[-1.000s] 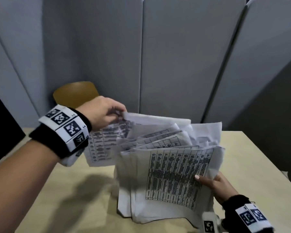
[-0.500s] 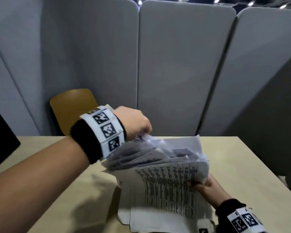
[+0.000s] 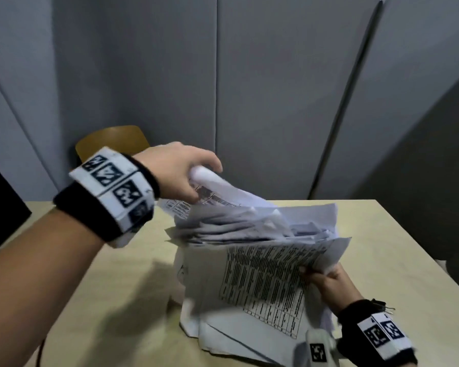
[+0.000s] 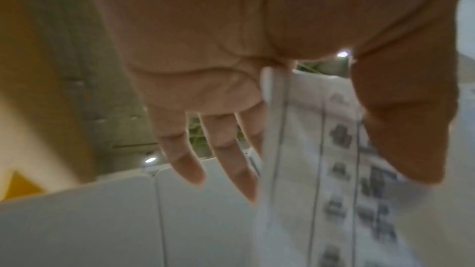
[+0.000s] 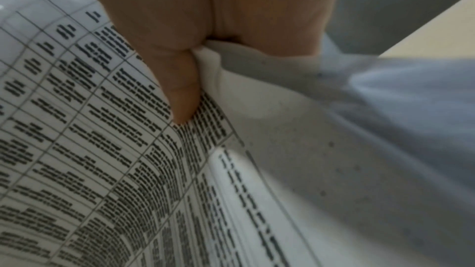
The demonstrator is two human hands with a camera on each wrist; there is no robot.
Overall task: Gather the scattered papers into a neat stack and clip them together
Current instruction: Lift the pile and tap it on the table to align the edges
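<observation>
A loose bundle of printed papers stands on edge on the tan table, its sheets fanned and uneven. My left hand pinches the top left corner of a sheet between thumb and forefinger, the other fingers hanging straight. My right hand grips the bundle's right edge, thumb pressed on the front printed page. A black binder clip lies on the table just behind my right wrist.
Grey partition panels close in the table at the back and right. A brown chair back shows behind the far left edge. A dark object sits at the left. A white tagged device is near the front edge.
My left hand has swung the lifted sheet from the left over onto the top of the bundle. The fanned papers have drawn closer together. My right hand keeps its grip.
</observation>
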